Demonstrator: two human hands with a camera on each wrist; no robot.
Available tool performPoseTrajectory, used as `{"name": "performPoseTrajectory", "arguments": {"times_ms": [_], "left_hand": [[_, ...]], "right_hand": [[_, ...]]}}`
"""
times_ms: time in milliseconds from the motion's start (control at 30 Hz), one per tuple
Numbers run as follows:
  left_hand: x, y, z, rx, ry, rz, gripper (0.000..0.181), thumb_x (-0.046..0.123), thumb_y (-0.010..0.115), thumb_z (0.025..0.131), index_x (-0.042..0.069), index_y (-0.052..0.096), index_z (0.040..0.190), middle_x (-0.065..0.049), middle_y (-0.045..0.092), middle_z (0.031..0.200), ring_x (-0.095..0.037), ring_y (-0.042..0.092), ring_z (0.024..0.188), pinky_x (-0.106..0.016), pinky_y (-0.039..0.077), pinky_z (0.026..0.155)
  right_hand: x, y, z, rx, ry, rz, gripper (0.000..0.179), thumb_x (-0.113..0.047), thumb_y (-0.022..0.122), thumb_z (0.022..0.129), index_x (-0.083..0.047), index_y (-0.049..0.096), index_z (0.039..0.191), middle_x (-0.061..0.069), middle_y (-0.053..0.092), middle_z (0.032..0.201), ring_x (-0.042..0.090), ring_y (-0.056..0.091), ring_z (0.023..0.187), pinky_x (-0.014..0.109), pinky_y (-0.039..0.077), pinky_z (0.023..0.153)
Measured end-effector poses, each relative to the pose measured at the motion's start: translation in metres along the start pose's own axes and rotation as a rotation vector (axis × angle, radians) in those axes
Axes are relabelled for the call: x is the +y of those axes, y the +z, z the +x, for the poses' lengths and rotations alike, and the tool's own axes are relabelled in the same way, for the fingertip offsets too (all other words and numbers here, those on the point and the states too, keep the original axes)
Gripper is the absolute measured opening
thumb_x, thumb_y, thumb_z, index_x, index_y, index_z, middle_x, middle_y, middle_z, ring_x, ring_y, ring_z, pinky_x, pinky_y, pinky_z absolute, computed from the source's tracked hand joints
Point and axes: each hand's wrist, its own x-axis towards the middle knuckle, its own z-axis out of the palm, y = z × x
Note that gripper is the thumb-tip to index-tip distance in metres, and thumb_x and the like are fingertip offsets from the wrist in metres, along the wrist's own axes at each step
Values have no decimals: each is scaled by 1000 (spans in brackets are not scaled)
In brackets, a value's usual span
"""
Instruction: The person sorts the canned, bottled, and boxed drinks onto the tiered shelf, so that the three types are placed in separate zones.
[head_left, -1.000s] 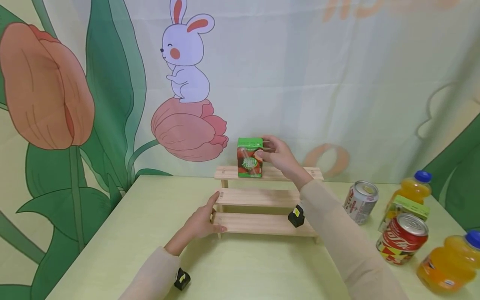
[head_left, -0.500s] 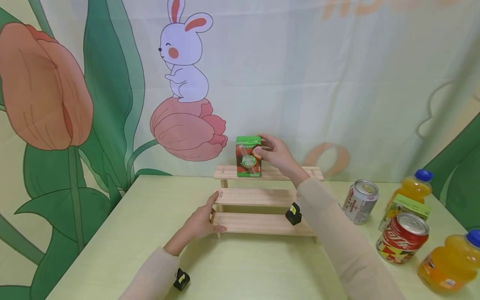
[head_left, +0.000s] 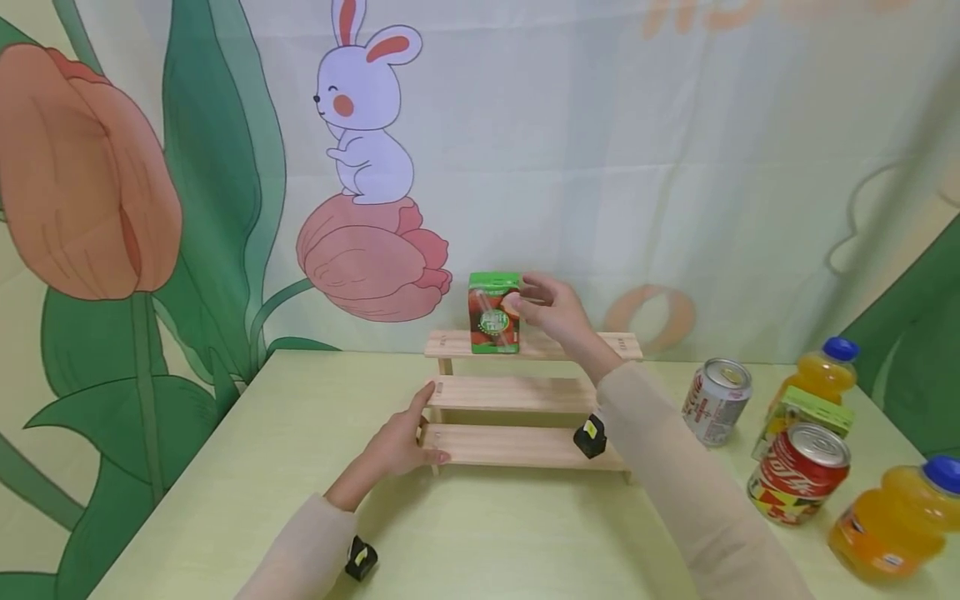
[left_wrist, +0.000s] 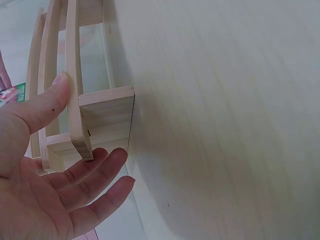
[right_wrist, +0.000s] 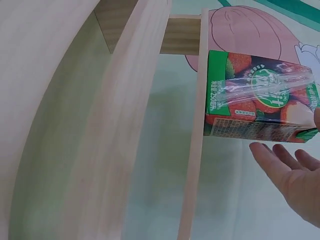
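Note:
A green-topped juice box with strawberries and a straw on its front stands upright on the top tier of a three-tier wooden shelf. My right hand is at the box's right side. In the right wrist view, its fingers are extended, with a gap between them and the juice box; the thumb is mostly cut off at the edge. My left hand holds the left end of the shelf. Its thumb lies against a board, and its fingers bend round the end piece.
On the right stand a silver can, a red can, a green-topped carton and two orange drink bottles, one at the back and one in front. A printed curtain hangs behind the shelf.
My right fingers have drawn slightly away from the juice box, which stays on the top tier. My left hand keeps its place on the shelf. The head view has shifted a little.

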Motion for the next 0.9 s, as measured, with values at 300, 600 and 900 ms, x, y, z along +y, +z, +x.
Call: {"name": "performPoseTrajectory", "arguments": {"times_ms": [300,600,900], "left_hand": [[0,0,1,6,-4,-1,101,18,80,69,9,16,145,-14,58,95,-18,51,73,-31,43,62],[1,1,1,12,8,-8,100,17,81,68,8,17,145,-14,59,94,-19,52,73,-31,43,62],[-1,2,1,8,7,-13,101,18,81,68,7,16,145,-15,59,95,-18,52,74,-31,44,62]], "right_hand": [[7,-10,-12,22,24,52,52,-15,58,90,0,37,136,20,47,129,30,46,116,42,42,89],[15,-20,-28,37,58,82,50,-13,57,90,-1,39,135,20,48,127,30,48,115,39,43,88],[23,-26,-44,33,42,72,50,-14,59,90,-1,40,135,20,50,126,30,50,112,39,44,88]]}}
